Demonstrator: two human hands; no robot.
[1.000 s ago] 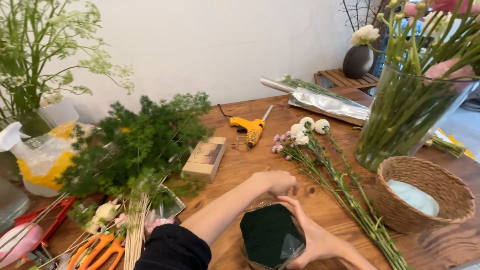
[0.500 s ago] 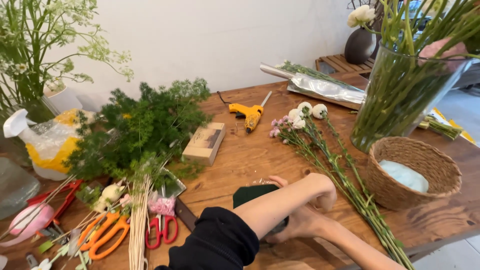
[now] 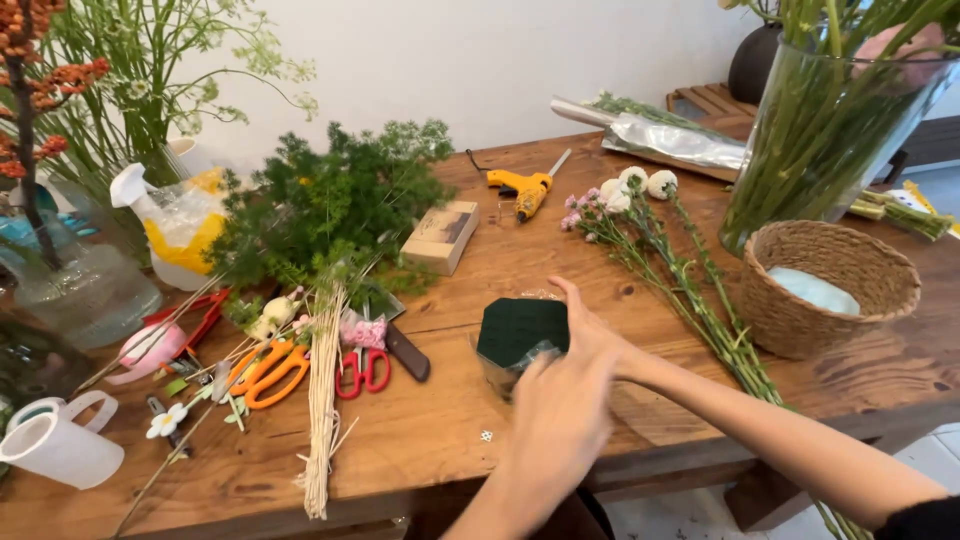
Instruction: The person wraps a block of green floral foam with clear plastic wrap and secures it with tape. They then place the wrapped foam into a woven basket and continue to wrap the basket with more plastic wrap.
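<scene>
A dark green floral foam block (image 3: 520, 328) sits in a clear container (image 3: 498, 372) on the wooden table (image 3: 420, 440). My left hand (image 3: 558, 415) comes up from the bottom middle, blurred, fingers curled against the container's near right side. My right hand (image 3: 592, 340) reaches in from the lower right and lies with flat, stretched fingers along the foam's right edge.
A wicker basket (image 3: 800, 335) and a tall glass vase of stems (image 3: 820, 140) stand at the right. Cut flowers (image 3: 650, 240) lie between them and the foam. Behind are a yellow glue gun (image 3: 525, 188), a small wooden box (image 3: 442, 236) and greenery (image 3: 330, 205). Orange scissors (image 3: 265, 368), red scissors (image 3: 362, 368) and pale straws (image 3: 322, 400) lie left.
My arms were crossed over the foam; now they are uncrossed, the left hand at the container's near side and the right at its right edge. The view has shifted left.
</scene>
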